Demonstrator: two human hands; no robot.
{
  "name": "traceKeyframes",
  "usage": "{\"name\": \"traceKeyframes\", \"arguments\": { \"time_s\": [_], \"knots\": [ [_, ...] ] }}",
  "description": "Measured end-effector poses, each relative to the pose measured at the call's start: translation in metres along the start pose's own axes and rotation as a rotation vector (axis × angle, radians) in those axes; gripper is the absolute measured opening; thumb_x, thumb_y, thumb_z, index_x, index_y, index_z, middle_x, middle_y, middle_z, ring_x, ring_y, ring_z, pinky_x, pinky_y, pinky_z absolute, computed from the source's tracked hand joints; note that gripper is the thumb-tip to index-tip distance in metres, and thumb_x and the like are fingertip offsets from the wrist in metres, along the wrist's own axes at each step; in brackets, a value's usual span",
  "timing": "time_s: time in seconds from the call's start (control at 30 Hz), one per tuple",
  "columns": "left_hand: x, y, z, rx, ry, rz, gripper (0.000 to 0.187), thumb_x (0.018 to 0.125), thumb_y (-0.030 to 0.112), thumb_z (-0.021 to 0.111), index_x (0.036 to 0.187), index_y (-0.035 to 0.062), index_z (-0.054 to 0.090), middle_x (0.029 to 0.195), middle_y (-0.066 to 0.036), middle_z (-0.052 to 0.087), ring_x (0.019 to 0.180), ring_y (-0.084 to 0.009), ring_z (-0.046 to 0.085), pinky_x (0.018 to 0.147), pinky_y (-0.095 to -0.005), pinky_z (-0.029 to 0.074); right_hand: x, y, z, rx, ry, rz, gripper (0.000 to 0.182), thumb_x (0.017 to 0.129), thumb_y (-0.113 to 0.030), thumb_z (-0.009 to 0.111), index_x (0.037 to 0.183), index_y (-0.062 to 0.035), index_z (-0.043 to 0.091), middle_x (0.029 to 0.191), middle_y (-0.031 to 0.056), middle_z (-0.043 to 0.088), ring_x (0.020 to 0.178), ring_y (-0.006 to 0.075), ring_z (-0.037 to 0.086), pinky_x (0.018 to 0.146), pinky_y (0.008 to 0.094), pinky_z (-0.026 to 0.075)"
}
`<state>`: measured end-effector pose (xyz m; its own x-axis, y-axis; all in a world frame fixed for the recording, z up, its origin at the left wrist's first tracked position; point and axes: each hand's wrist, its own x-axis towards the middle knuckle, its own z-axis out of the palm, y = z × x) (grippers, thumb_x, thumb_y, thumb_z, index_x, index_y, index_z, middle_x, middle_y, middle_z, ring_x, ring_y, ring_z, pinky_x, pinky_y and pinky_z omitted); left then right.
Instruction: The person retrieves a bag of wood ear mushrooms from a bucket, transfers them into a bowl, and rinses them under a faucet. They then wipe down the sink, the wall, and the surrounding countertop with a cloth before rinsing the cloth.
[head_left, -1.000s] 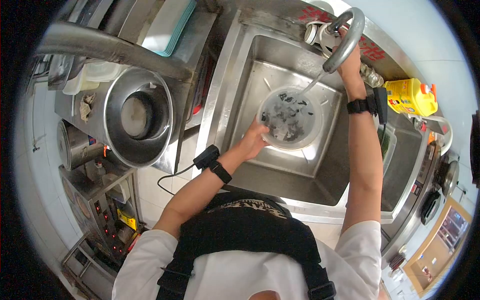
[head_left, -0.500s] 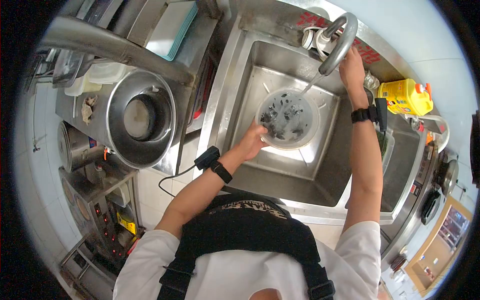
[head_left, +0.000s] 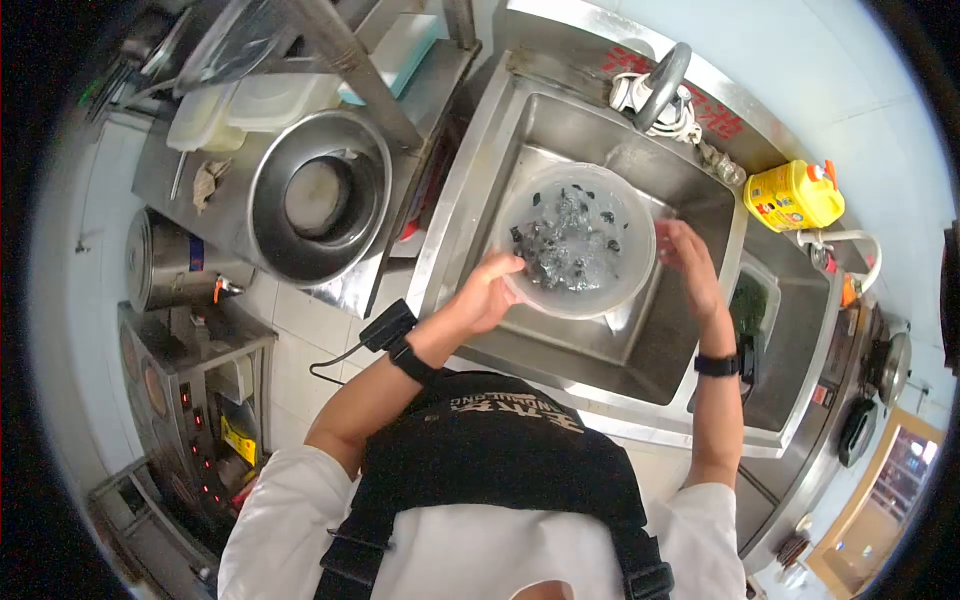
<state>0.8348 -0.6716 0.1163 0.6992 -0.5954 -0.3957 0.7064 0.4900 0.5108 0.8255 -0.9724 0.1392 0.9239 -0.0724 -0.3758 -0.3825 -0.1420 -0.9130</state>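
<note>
A round translucent plastic tub [head_left: 643, 282] of water is over the sink basin [head_left: 640, 345]. Dark, leaf-like black pieces [head_left: 575, 240] float in it, and the water surface looks stirred. My left hand [head_left: 490, 292] grips the tub at its left rim, thumb on the edge and fingers below. On the other side, my right hand [head_left: 692, 265] is held with fingers loosely curved and apart, fingertips close to the right rim, holding nothing. The curved grey tap [head_left: 664, 88] stands behind the tub, with no stream showing from it.
A yellow jug [head_left: 795, 195] stands at the sink's back right corner. The second basin at right holds a container of greens [head_left: 748, 305]. At left, a large metal bowl [head_left: 265, 200] and lidded plastic boxes [head_left: 280, 102] sit on a steel counter.
My right hand has come away from the tap and down to the tub's right side. The water stream has stopped. The tub looks larger and closer, with my left hand still on it.
</note>
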Motion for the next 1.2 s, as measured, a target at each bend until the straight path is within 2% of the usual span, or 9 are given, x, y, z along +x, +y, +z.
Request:
{"name": "traceKeyframes", "arguments": {
  "time_s": [0.1, 0.2, 0.3, 0.4, 0.63, 0.73, 0.8, 0.97, 1.2],
  "knots": [
    [-0.040, 0.000, 0.014, -0.011, 0.148, 0.056, 0.053, 0.077, 0.019, 0.051, 0.122, -0.0029, 0.035, 0.115, -0.017, 0.049, 0.106, -0.0289, 0.049, 0.093, -0.0460, 0.037, -0.019, 0.005, 0.009, 0.163, -0.161, 0.024, 0.038, 0.086, -0.037, 0.048, 0.108, -0.0071, 0.054, 0.108, 0.0052, 0.054, 0.102, 0.0179, 0.050, 0.086, 0.0338, 0.038],
    [-0.084, 0.000, 0.024, -0.048, 0.221, 0.089, 0.054, 0.077, 0.017, 0.050, 0.125, -0.0015, 0.032, 0.118, -0.017, 0.047, 0.109, -0.0298, 0.046, 0.094, -0.0463, 0.037, -0.020, 0.029, 0.017, -1.437, 0.248, -0.296, 0.037, 0.079, -0.029, 0.058, 0.109, -0.0091, 0.055, 0.123, 0.0116, 0.045, 0.119, 0.0279, 0.036, 0.098, 0.0419, 0.027],
    [-0.123, -0.008, 0.029, -0.124, 0.278, 0.249, 0.057, 0.077, 0.018, 0.052, 0.127, -0.0005, 0.031, 0.117, -0.015, 0.047, 0.107, -0.0256, 0.049, 0.093, -0.0420, 0.038, -0.017, 0.014, 0.035, -0.765, 0.086, -0.511, 0.029, 0.079, -0.012, 0.057, 0.108, -0.0064, 0.055, 0.116, 0.0105, 0.051, 0.115, 0.0268, 0.042, 0.097, 0.0363, 0.029],
    [-0.167, -0.016, 0.032, -0.156, 0.302, 0.340, 0.066, 0.074, 0.019, 0.053, 0.131, -0.0005, 0.025, 0.123, -0.016, 0.042, 0.112, -0.0269, 0.044, 0.095, -0.0429, 0.037, -0.040, -0.017, 0.078, -0.153, -0.214, -0.247, 0.022, 0.087, -0.013, 0.048, 0.106, -0.0019, 0.054, 0.104, 0.0057, 0.056, 0.099, 0.0140, 0.049, 0.087, 0.0270, 0.036],
    [-0.280, -0.022, 0.015, -0.191, 0.384, 0.494, 0.076, 0.072, 0.020, 0.054, 0.135, 0.0030, 0.016, 0.130, -0.016, 0.034, 0.119, -0.0280, 0.036, 0.099, -0.0441, 0.031, -0.126, -0.069, 0.193, 0.052, -0.661, -0.173, 0.063, 0.089, -0.053, 0.031, 0.121, -0.0005, 0.043, 0.104, 0.0065, 0.052, 0.092, 0.0129, 0.047, 0.080, 0.0274, 0.038],
    [-0.334, -0.028, -0.012, -0.217, 0.413, 0.578, 0.074, 0.073, 0.017, 0.052, 0.135, 0.0030, 0.015, 0.132, -0.016, 0.031, 0.121, -0.0271, 0.032, 0.100, -0.0439, 0.030, -0.151, -0.088, 0.245, -0.157, -0.843, -0.224, 0.059, 0.090, -0.047, 0.036, 0.123, 0.0012, 0.040, 0.108, 0.0092, 0.051, 0.095, 0.0153, 0.048, 0.081, 0.0286, 0.039],
    [-0.373, -0.027, -0.029, -0.254, 0.423, 0.633, 0.073, 0.074, 0.015, 0.050, 0.136, 0.0033, 0.013, 0.133, -0.016, 0.027, 0.123, -0.0265, 0.029, 0.100, -0.0433, 0.029, -0.164, -0.100, 0.288, -0.580, -0.916, 0.035, 0.056, 0.089, -0.040, 0.041, 0.125, 0.0032, 0.035, 0.112, 0.0107, 0.050, 0.099, 0.0176, 0.049, 0.084, 0.0322, 0.040],
    [-0.469, -0.037, -0.090, -0.174, 0.509, 0.797, 0.073, 0.074, 0.012, 0.050, 0.137, 0.0073, 0.011, 0.132, -0.015, 0.027, 0.123, -0.0266, 0.028, 0.097, -0.0419, 0.031, -0.229, -0.087, 0.419, -0.099, -1.034, 0.291, 0.037, 0.085, -0.009, 0.043, 0.121, -0.0018, 0.039, 0.093, 0.0054, 0.054, 0.074, 0.0127, 0.055, 0.053, 0.0198, 0.044],
    [-0.586, -0.052, -0.176, -0.278, 0.767, 0.848, 0.068, 0.077, 0.016, 0.047, 0.137, 0.0158, 0.013, 0.131, -0.011, 0.028, 0.121, -0.0268, 0.030, 0.093, -0.0465, 0.035, -0.269, -0.051, 0.593, -0.103, -1.177, 0.373, 0.044, 0.075, 0.005, 0.039, 0.118, -0.0033, 0.041, 0.084, 0.0024, 0.053, 0.064, 0.0066, 0.049, 0.054, 0.0190, 0.040]
  ]
}}
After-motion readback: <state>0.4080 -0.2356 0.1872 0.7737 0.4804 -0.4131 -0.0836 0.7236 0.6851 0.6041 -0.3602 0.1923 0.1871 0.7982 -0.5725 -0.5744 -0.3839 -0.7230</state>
